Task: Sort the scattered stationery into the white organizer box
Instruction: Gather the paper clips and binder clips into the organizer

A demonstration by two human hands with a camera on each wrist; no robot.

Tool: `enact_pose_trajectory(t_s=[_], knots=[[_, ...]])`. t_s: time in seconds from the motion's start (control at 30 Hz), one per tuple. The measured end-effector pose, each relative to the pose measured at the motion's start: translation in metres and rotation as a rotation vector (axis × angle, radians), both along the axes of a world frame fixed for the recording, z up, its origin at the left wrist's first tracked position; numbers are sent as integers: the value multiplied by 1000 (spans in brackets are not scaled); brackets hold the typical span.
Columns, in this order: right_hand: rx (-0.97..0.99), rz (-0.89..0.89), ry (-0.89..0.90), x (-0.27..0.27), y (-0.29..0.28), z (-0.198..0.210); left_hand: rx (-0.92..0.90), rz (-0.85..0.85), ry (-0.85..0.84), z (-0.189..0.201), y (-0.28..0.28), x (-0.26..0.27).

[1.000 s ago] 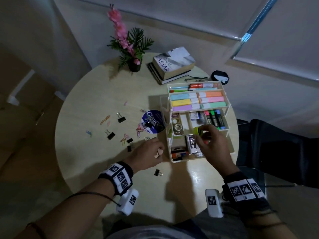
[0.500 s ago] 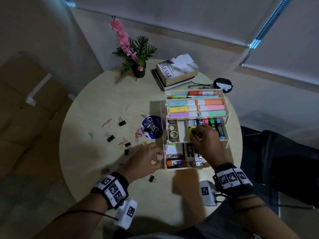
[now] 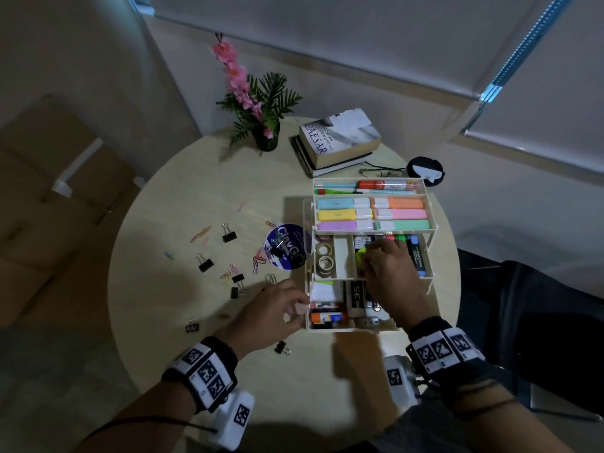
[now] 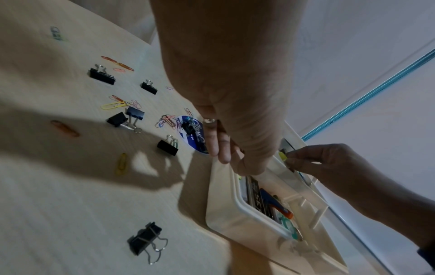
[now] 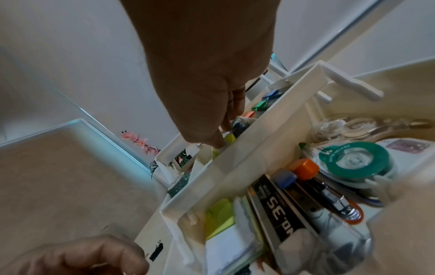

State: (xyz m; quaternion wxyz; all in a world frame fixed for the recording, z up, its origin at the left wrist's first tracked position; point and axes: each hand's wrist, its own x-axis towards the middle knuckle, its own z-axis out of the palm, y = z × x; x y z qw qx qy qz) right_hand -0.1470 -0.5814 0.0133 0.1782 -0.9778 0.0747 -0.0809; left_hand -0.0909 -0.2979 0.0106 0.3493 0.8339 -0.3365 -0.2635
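Observation:
The white organizer box (image 3: 309, 322) stands open in three stepped tiers at the table's right. Pastel highlighters fill the top tier; tape rolls and markers lie in the middle tier; a glue stick and correction tape are among the things in the bottom tier. My right hand (image 3: 366, 261) reaches into the middle tier and pinches a yellow-green marker (image 4: 283, 156) (image 5: 230, 138). My left hand (image 3: 295, 307) holds the box's left wall (image 4: 223, 186), fingers outside and thumb over the rim. Black binder clips (image 3: 229, 237) and coloured paper clips (image 3: 200, 234) lie scattered to the left.
A round blue-and-white disc (image 3: 287, 248) with a binder clip on it lies against the box's left side. At the back stand a potted plant (image 3: 264, 135), stacked books (image 3: 340, 138), glasses (image 3: 380, 173) and a black round object (image 3: 425, 170). One binder clip (image 3: 281, 347) lies near my left wrist.
My right hand has moved from the bottom tier up into the middle tier with the yellow-green marker. My left hand has stayed at the box's left side.

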Motion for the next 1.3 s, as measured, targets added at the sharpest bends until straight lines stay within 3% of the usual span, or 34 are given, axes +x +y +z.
enact_pose_trajectory(t_s=[0.1,0.23,0.43,0.63,0.83,1.07,1.3], knots=[[33,-30,-2,4,5,3,-23,17,0,7,-2,4],[228,-96,1,1,6,0,-107,64,-24,15,-19,8],[187,-50,-5,-12,4,-10,-174,57,-42,33,-56,-2],[232,60,-12,-12,-2,-1,-177,60,-49,22,-66,-12],[290,-117,-105,-40,-35,14,-234,136,-131,25,-108,-6],[302,-74,-49,-69,-52,11,-57,50,-319,7,-167,-1],[339,-26,19,-79,-40,1,8,-39,-514,-8,-160,-7]])
